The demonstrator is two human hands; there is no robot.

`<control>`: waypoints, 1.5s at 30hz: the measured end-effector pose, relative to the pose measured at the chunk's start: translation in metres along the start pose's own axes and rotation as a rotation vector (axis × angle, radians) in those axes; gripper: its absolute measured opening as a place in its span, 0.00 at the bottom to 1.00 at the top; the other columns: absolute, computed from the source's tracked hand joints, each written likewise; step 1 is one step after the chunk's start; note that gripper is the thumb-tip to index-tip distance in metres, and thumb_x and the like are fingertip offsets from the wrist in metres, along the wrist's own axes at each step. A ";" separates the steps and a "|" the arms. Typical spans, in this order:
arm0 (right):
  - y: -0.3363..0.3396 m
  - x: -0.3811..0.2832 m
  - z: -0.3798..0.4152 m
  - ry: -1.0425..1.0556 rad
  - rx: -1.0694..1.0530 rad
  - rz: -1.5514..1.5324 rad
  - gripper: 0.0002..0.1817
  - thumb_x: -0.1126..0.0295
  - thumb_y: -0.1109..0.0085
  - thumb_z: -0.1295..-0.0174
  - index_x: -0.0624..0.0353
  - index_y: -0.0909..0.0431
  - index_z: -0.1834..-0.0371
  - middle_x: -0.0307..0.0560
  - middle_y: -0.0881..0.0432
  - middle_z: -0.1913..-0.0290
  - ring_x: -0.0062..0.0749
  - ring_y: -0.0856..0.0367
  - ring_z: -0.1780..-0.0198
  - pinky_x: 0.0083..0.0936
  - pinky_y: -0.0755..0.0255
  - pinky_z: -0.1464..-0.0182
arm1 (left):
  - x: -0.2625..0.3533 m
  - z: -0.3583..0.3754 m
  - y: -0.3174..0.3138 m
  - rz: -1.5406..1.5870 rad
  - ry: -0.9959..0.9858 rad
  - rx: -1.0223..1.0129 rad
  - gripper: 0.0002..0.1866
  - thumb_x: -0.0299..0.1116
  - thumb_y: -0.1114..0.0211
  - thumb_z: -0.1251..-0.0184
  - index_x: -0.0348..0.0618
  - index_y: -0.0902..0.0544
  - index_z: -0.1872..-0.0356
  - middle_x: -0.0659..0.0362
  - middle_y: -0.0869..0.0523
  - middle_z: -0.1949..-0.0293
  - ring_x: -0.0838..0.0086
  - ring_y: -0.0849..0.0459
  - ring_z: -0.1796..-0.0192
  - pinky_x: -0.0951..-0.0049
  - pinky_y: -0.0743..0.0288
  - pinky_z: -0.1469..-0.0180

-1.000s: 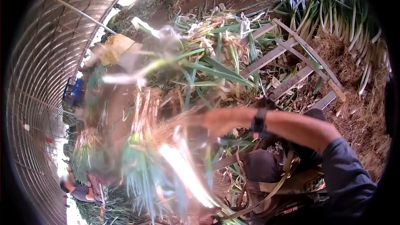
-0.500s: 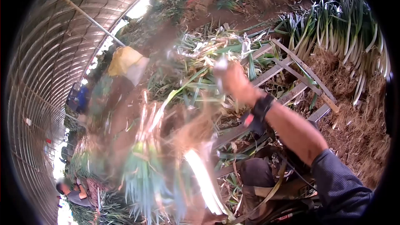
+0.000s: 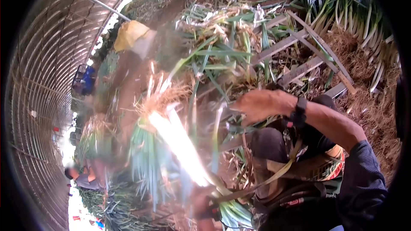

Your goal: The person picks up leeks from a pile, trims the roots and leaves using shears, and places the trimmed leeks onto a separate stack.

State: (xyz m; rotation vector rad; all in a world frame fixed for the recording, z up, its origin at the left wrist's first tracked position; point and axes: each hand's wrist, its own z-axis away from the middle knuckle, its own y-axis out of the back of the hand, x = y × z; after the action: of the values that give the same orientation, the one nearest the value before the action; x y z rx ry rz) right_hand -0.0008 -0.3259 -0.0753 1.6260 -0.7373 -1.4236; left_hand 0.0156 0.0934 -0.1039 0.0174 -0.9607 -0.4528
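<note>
A bundle of long green onions (image 3: 175, 139) slants across the lower middle, its roots up and to the left, its white stalks bright and overexposed. Around the stalks at their lower end is my left hand (image 3: 201, 201), blurred but closed. My right hand (image 3: 265, 105), with a dark band on the wrist, is apart from the bundle, to its upper right. Its fingers are curled together near a thin pale stalk (image 3: 219, 113); what they pinch, if anything, is hidden. Behind the held bundle lie more green onions (image 3: 147, 162), leaves pointing down.
A wooden frame (image 3: 299, 45) lies among stripped leaves (image 3: 227, 25). Rooted green onions (image 3: 353, 10) are lined up at the upper right. A yellow-and-white sack (image 3: 135, 36) stands at the upper left. A person (image 3: 87, 177) sits farther off. My knee (image 3: 267, 145) is below my right hand.
My right hand has moved down and right, away from the stripped leaves. The held green onions have swung up and left, and their roots now show more sharply.
</note>
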 end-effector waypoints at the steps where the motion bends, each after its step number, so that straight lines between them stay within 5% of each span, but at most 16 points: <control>1: -0.026 -0.010 0.003 0.186 -0.030 -0.204 0.19 0.57 0.34 0.35 0.59 0.22 0.52 0.48 0.18 0.69 0.35 0.18 0.71 0.30 0.23 0.73 | 0.000 -0.003 -0.001 0.041 -0.015 0.022 0.34 0.26 0.23 0.43 0.34 0.24 0.34 0.55 0.13 0.52 0.67 0.14 0.52 0.69 0.20 0.52; 2: -0.053 -0.019 0.007 0.367 -0.061 -0.408 0.22 0.51 0.36 0.30 0.59 0.26 0.49 0.49 0.22 0.74 0.32 0.22 0.76 0.28 0.25 0.77 | 0.002 -0.006 -0.004 0.057 -0.026 0.023 0.33 0.26 0.23 0.43 0.34 0.24 0.34 0.55 0.13 0.52 0.67 0.14 0.52 0.69 0.20 0.52; 3: -0.048 -0.050 0.021 0.631 0.172 -0.222 0.25 0.48 0.36 0.30 0.60 0.26 0.47 0.50 0.22 0.75 0.35 0.22 0.77 0.32 0.26 0.77 | 0.006 -0.011 -0.007 0.069 -0.041 0.008 0.33 0.26 0.23 0.43 0.34 0.24 0.34 0.55 0.13 0.52 0.67 0.15 0.52 0.69 0.20 0.52; 5: -0.057 -0.094 0.042 0.755 0.197 -0.246 0.28 0.50 0.35 0.32 0.64 0.28 0.44 0.51 0.23 0.78 0.42 0.21 0.77 0.39 0.26 0.78 | 0.012 -0.018 -0.012 0.086 -0.062 -0.013 0.33 0.26 0.23 0.43 0.34 0.24 0.34 0.55 0.13 0.52 0.67 0.15 0.52 0.69 0.20 0.52; 8: -0.136 -0.127 0.071 0.526 0.051 -0.381 0.23 0.62 0.35 0.39 0.66 0.27 0.47 0.52 0.22 0.80 0.48 0.19 0.77 0.43 0.27 0.78 | 0.021 -0.020 -0.010 0.105 -0.092 -0.031 0.33 0.26 0.24 0.43 0.34 0.24 0.35 0.55 0.13 0.52 0.67 0.15 0.52 0.69 0.20 0.52; 14: -0.111 -0.134 0.084 0.564 0.036 -0.352 0.12 0.68 0.37 0.50 0.63 0.22 0.65 0.51 0.23 0.83 0.55 0.19 0.78 0.47 0.27 0.78 | 0.039 -0.010 0.012 0.154 -0.168 0.001 0.32 0.26 0.24 0.42 0.35 0.23 0.35 0.55 0.13 0.52 0.67 0.15 0.52 0.69 0.20 0.52; 18: -0.027 -0.120 0.066 0.762 0.130 -0.482 0.09 0.69 0.38 0.43 0.61 0.22 0.62 0.51 0.22 0.81 0.51 0.19 0.79 0.44 0.28 0.78 | 0.039 -0.009 0.016 0.203 -0.229 0.048 0.31 0.25 0.24 0.42 0.35 0.23 0.35 0.55 0.13 0.52 0.68 0.15 0.52 0.69 0.21 0.53; 22: -0.009 -0.087 0.054 0.632 -0.267 -0.809 0.09 0.67 0.43 0.30 0.60 0.18 0.55 0.46 0.17 0.66 0.37 0.17 0.69 0.29 0.21 0.68 | 0.040 -0.011 0.012 0.235 -0.274 0.081 0.31 0.25 0.24 0.42 0.35 0.23 0.36 0.55 0.13 0.52 0.68 0.15 0.52 0.69 0.21 0.53; 25: 0.083 -0.094 0.058 0.374 -0.089 -0.706 0.11 0.68 0.46 0.23 0.59 0.13 0.52 0.44 0.14 0.63 0.23 0.19 0.75 0.22 0.18 0.69 | 0.041 -0.010 0.009 0.248 -0.307 0.100 0.30 0.25 0.24 0.42 0.36 0.22 0.36 0.55 0.13 0.52 0.68 0.15 0.52 0.69 0.21 0.53; 29: 0.123 -0.056 0.042 0.184 0.888 -0.331 0.08 0.71 0.42 0.27 0.63 0.17 0.53 0.42 0.16 0.65 0.20 0.23 0.79 0.18 0.26 0.81 | 0.044 -0.011 0.008 0.252 -0.364 0.133 0.30 0.25 0.24 0.42 0.36 0.22 0.36 0.55 0.13 0.52 0.68 0.15 0.52 0.70 0.21 0.54; 31: 0.117 -0.063 0.036 -0.048 0.764 -0.587 0.08 0.69 0.42 0.28 0.64 0.19 0.55 0.45 0.17 0.64 0.24 0.20 0.75 0.22 0.24 0.78 | 0.046 -0.012 0.008 0.248 -0.404 0.158 0.30 0.25 0.25 0.42 0.36 0.22 0.37 0.55 0.13 0.52 0.68 0.15 0.52 0.70 0.21 0.54; 34: 0.032 -0.082 0.009 0.064 0.484 -0.476 0.14 0.61 0.39 0.29 0.63 0.22 0.56 0.50 0.18 0.64 0.34 0.16 0.65 0.33 0.18 0.62 | 0.050 -0.012 0.006 0.226 -0.466 0.192 0.29 0.25 0.25 0.41 0.36 0.22 0.37 0.55 0.13 0.53 0.69 0.16 0.52 0.70 0.21 0.54; 35: 0.017 -0.105 0.007 -0.071 0.207 -0.354 0.18 0.59 0.37 0.30 0.65 0.24 0.54 0.52 0.18 0.63 0.41 0.16 0.62 0.37 0.17 0.55 | 0.052 -0.012 0.004 0.209 -0.477 0.195 0.29 0.25 0.25 0.41 0.36 0.22 0.37 0.55 0.13 0.53 0.69 0.16 0.52 0.70 0.21 0.54; 36: 0.000 -0.124 0.006 -0.159 0.006 -0.616 0.19 0.58 0.39 0.29 0.66 0.26 0.51 0.54 0.18 0.60 0.44 0.15 0.61 0.39 0.17 0.55 | 0.052 -0.010 0.002 0.190 -0.460 0.191 0.29 0.25 0.25 0.41 0.36 0.21 0.37 0.55 0.13 0.53 0.69 0.16 0.52 0.70 0.21 0.54; 43: -0.186 -0.148 -0.028 0.112 0.186 -0.582 0.20 0.62 0.42 0.31 0.70 0.27 0.48 0.60 0.16 0.58 0.48 0.13 0.64 0.41 0.16 0.62 | 0.065 0.000 -0.016 0.278 -0.292 0.062 0.20 0.24 0.26 0.38 0.35 0.17 0.44 0.55 0.13 0.51 0.69 0.15 0.51 0.70 0.21 0.46; 45: -0.184 -0.147 -0.025 0.134 0.219 -0.594 0.19 0.65 0.42 0.33 0.70 0.27 0.47 0.63 0.16 0.59 0.50 0.14 0.68 0.41 0.17 0.67 | 0.049 -0.012 -0.009 0.347 -0.280 0.026 0.19 0.23 0.27 0.38 0.34 0.16 0.45 0.55 0.13 0.51 0.69 0.15 0.49 0.69 0.21 0.44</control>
State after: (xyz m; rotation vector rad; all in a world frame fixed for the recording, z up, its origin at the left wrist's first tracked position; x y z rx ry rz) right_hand -0.0200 -0.1070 -0.1637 2.2104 -0.3473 -1.6542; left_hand 0.0453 0.0641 -0.0740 -0.1913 -1.2173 -0.1226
